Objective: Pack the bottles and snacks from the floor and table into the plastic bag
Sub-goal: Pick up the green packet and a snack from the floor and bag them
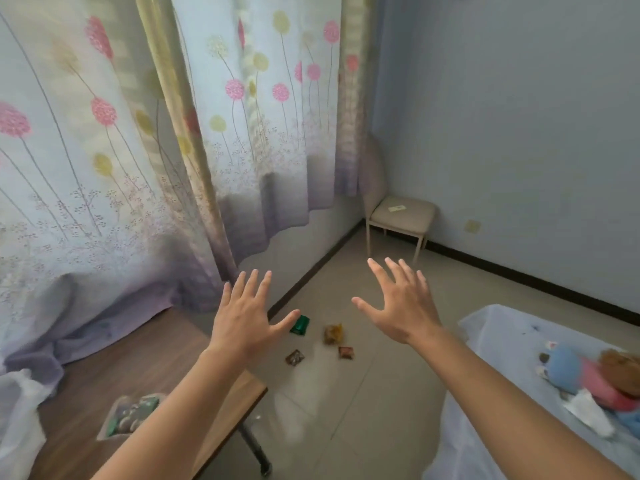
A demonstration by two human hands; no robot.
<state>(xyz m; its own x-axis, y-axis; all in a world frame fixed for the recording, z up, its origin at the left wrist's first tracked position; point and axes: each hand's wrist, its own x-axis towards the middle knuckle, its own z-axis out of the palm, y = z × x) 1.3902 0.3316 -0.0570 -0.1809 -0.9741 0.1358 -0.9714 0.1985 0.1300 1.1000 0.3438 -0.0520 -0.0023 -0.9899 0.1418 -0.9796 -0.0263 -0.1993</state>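
Both of my hands are held out in the air with fingers spread and nothing in them: my left hand (246, 315) above the table's far corner, my right hand (401, 303) over the floor. Below them, snack packets lie on the tiled floor: a green one (300, 325), a yellow-brown one (333, 334), a reddish one (346, 352) and a dark one (294, 357). On the wooden table (138, 362) stands a clear tub of snacks (130, 415), partly behind my left forearm. A white plastic bag (17, 431) shows at the table's left edge.
Flowered curtains (145, 161) hang to the left and drape onto the table. A beige chair (401, 216) stands in the far corner. At the right is a bed with a light blue cover (512, 344), and on it a stuffed toy (588, 375).
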